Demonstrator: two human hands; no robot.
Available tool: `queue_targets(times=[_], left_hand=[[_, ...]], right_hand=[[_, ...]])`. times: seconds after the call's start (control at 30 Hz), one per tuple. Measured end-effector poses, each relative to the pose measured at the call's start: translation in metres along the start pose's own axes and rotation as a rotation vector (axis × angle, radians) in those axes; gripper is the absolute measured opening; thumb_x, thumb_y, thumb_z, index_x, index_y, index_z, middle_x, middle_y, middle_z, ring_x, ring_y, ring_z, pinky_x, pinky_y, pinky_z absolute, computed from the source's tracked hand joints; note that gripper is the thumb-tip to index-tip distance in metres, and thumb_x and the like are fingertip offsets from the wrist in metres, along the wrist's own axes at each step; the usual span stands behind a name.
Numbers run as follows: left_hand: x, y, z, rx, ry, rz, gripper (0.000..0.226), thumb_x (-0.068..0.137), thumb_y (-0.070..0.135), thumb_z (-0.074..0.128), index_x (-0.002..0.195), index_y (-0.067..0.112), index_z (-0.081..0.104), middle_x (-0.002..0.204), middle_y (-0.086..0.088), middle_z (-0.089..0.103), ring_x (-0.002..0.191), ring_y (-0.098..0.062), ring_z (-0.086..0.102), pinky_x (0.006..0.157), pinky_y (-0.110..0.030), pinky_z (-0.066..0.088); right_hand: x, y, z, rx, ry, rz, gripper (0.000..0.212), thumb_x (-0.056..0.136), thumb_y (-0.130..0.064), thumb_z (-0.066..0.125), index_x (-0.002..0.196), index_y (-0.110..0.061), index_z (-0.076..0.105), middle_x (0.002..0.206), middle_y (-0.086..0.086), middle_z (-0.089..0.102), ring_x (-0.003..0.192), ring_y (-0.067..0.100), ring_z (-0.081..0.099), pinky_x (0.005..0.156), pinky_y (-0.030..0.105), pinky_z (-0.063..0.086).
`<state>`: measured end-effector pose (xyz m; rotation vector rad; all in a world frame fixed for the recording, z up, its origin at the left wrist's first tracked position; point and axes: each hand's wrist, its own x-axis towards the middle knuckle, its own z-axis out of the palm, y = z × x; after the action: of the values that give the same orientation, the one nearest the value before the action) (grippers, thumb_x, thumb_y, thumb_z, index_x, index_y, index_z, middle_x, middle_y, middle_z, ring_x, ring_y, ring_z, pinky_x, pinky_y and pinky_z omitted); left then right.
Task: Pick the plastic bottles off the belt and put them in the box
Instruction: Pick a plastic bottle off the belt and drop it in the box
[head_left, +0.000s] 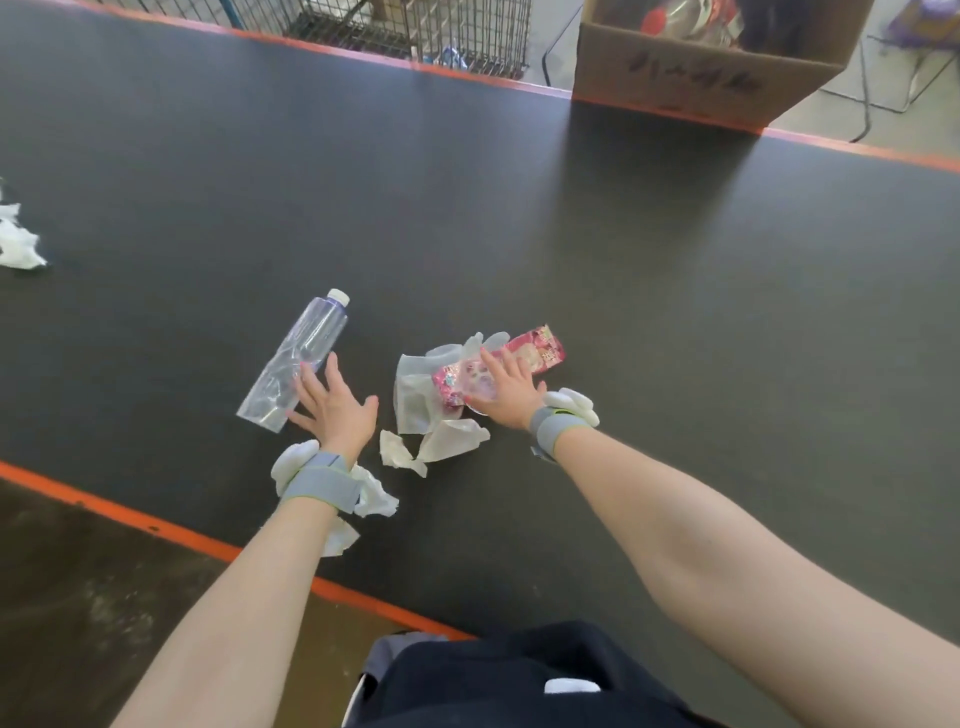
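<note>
A flattened clear bottle (304, 353) with a white cap lies on the dark belt (623, 322), cap pointing away from me. My left hand (332, 410) is spread open at its lower right side, fingertips touching it. A crushed bottle with a pink label (540, 351) lies to the right among white scraps. My right hand (501, 389) lies over its clear near end with straight fingers; whether it grips is unclear. The cardboard box (691, 73) stands beyond the belt's far edge at top right, with bottles inside.
White paper and plastic scraps (441, 441) lie between and near my wrists. More crumpled white paper (18, 244) sits at the belt's left. A wire cage (415, 31) stands behind the far orange edge. The near orange edge (156, 525) runs below my arms.
</note>
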<state>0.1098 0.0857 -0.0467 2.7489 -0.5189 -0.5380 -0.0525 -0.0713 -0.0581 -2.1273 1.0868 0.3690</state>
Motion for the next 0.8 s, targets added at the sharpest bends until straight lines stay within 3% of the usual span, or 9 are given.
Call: queue_targets(times=[0.13, 0.3, 0.43, 0.53, 0.6, 0.7, 0.8], left_hand=[[0.011, -0.013, 0.001, 0.104, -0.015, -0.052, 0.092, 0.087, 0.023, 0.064, 0.153, 0.024, 0.0, 0.159, -0.012, -0.006, 0.147, -0.032, -0.004, 0.112, -0.063, 0.005], [0.009, 0.004, 0.01, 0.095, -0.159, -0.024, 0.086, 0.089, 0.029, 0.064, 0.152, 0.021, 0.006, 0.147, -0.018, 0.03, 0.134, -0.038, 0.03, 0.108, -0.054, 0.027], [0.007, 0.07, 0.012, -0.449, -0.256, 0.006, 0.082, 0.084, 0.039, 0.069, 0.147, 0.014, 0.024, 0.142, -0.012, 0.043, 0.129, -0.032, 0.045, 0.108, -0.043, 0.037], [0.018, 0.139, 0.011, -0.825, -0.435, -0.077, 0.051, 0.084, 0.035, 0.07, 0.123, 0.01, 0.049, 0.116, -0.009, 0.061, 0.108, -0.027, 0.06, 0.099, -0.042, 0.048], [0.027, 0.184, 0.011, -0.97, -0.569, -0.082, 0.045, 0.086, 0.033, 0.07, 0.12, 0.008, 0.054, 0.104, -0.009, 0.064, 0.093, -0.026, 0.065, 0.094, -0.042, 0.051], [0.043, 0.253, 0.011, -1.051, -0.657, -0.052, 0.05, 0.084, 0.032, 0.072, 0.121, 0.005, 0.053, 0.096, -0.007, 0.064, 0.08, -0.021, 0.065, 0.081, -0.036, 0.053], [0.065, 0.321, 0.01, -1.016, -0.758, -0.004, 0.097, 0.058, 0.051, 0.082, 0.136, 0.006, 0.047, 0.11, -0.007, 0.062, 0.091, -0.024, 0.065, 0.076, -0.033, 0.052]], right_hand=[[-0.004, 0.004, 0.0, -0.064, 0.198, 0.037, 0.064, 0.093, -0.032, 0.039, 0.153, -0.033, 0.016, 0.163, -0.003, 0.003, 0.15, 0.019, -0.006, 0.115, 0.058, -0.008], [-0.004, 0.009, -0.013, -0.077, 0.212, 0.005, 0.066, 0.093, -0.026, 0.044, 0.153, -0.029, 0.017, 0.162, -0.001, 0.007, 0.15, 0.018, -0.004, 0.118, 0.051, -0.006], [-0.002, 0.015, -0.032, 0.004, 0.224, 0.079, 0.066, 0.093, -0.024, 0.045, 0.153, -0.025, 0.018, 0.16, 0.002, 0.015, 0.149, 0.021, 0.002, 0.119, 0.048, -0.003], [0.004, 0.03, -0.055, 0.05, 0.248, 0.181, 0.066, 0.094, -0.025, 0.046, 0.152, -0.023, 0.017, 0.156, 0.002, 0.024, 0.148, 0.022, 0.008, 0.119, 0.049, 0.0], [0.008, 0.042, -0.074, 0.076, 0.261, 0.236, 0.067, 0.093, -0.026, 0.048, 0.152, -0.022, 0.016, 0.155, 0.004, 0.025, 0.148, 0.023, 0.01, 0.119, 0.049, 0.002], [0.018, 0.06, -0.101, 0.097, 0.294, 0.285, 0.069, 0.092, -0.027, 0.05, 0.152, -0.022, 0.017, 0.153, 0.006, 0.029, 0.146, 0.023, 0.015, 0.119, 0.049, 0.005], [0.037, 0.072, -0.129, 0.127, 0.325, 0.31, 0.07, 0.092, -0.027, 0.052, 0.152, -0.021, 0.017, 0.151, 0.007, 0.031, 0.144, 0.024, 0.018, 0.119, 0.048, 0.006]])
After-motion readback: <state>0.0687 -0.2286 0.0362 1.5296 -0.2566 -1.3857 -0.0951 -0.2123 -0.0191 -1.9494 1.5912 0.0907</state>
